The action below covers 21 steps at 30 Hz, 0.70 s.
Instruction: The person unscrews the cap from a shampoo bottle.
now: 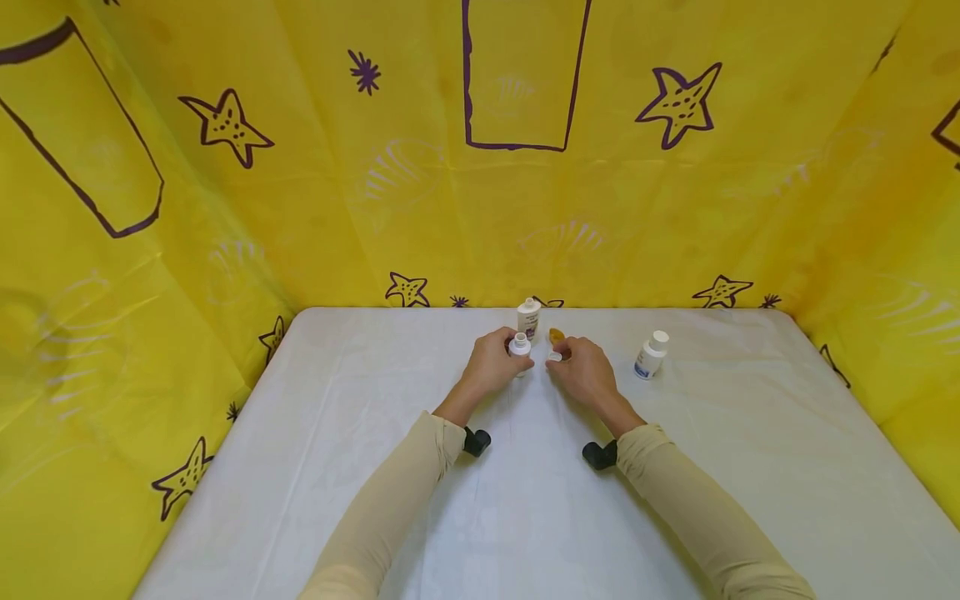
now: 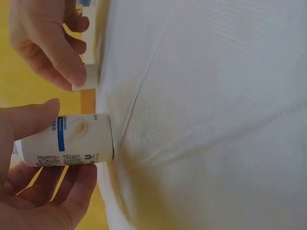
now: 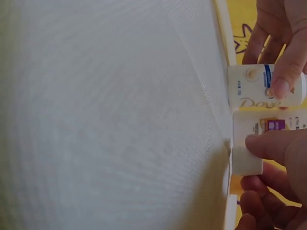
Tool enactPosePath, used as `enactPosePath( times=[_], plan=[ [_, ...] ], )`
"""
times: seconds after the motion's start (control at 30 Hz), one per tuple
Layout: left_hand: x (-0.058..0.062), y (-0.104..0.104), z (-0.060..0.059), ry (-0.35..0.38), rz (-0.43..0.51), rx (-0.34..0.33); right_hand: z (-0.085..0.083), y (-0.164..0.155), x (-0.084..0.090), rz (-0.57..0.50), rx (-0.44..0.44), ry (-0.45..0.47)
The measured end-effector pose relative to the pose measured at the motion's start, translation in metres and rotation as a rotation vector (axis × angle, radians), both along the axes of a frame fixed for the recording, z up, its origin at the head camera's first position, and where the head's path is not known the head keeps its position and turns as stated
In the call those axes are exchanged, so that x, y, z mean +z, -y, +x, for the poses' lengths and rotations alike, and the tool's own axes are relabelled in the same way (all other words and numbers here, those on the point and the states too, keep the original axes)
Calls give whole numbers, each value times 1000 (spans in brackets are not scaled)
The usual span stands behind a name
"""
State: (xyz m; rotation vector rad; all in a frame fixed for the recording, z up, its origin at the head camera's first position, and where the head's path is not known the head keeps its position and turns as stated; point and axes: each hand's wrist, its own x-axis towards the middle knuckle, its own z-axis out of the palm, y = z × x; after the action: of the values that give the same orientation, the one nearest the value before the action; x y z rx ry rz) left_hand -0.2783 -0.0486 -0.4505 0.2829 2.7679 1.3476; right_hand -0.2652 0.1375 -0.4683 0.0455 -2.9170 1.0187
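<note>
My left hand grips a small white Dove bottle between thumb and fingers. The bottle stands upright on the table, and its neck shows without a cap in the head view. To the right of it, my right hand pinches a white cap low at the tabletop. Just behind the Dove bottle stands a second white bottle with a purple label patch, partly hidden. A small orange-yellow object lies beyond my right fingertips; its kind is unclear.
A third white bottle, capped and with a blue label mark, stands to the right of my right hand. White cloth covers the table. Yellow sheeting with starfish drawings rises behind and at both sides.
</note>
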Motion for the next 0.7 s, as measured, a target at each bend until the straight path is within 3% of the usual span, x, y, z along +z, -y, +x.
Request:
enactPosePath(
  times=[0.3,0.7],
  plan=[
    [0,2,-2,41,-1,-7,-1,-1,3,46,24,58],
    [1,0,0,95,6,9,1,-2,5,47,34,64]
  ],
)
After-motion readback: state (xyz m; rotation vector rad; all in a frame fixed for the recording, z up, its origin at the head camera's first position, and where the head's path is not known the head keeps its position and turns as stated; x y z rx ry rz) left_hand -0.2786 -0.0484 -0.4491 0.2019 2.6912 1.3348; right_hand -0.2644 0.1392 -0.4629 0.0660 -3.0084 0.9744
